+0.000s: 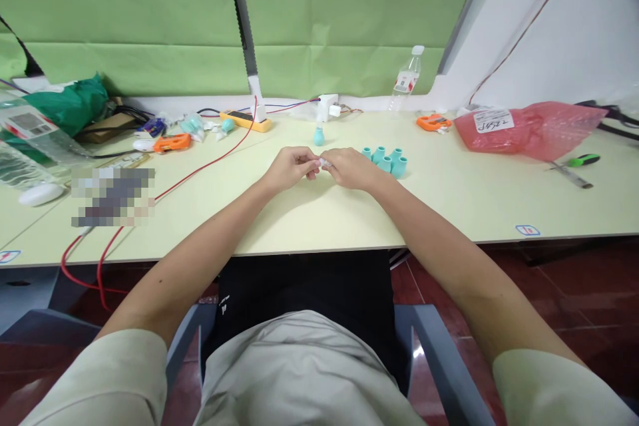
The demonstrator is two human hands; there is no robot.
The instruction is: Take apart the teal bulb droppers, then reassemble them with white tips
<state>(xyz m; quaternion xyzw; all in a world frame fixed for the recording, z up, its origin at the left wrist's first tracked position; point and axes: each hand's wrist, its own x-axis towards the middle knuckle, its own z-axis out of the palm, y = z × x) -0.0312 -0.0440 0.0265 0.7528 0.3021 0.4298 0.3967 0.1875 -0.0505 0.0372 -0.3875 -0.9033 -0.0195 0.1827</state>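
My left hand [293, 168] and my right hand [349, 169] meet over the middle of the table, fingers closed. Between their fingertips is a small whitish, partly clear piece [325, 164], mostly covered by the fingers, so its kind does not show. Both hands pinch it. Just beyond them stands a small teal bulb-shaped piece [319, 137] with a pale, narrow top. Beside my right hand, several hollow teal cup-like pieces [398, 166] stand grouped with their openings up; my wrist hides part of the group.
A clear bottle [407, 80] stands at the back. To the right lie an orange tool [434, 122], a red plastic bag [529, 130] and a green-handled screwdriver [583, 160]. Leftward are a yellow multimeter [245, 121], an orange-handled tool [172, 142] and a red cable [210, 165] crossing the table.
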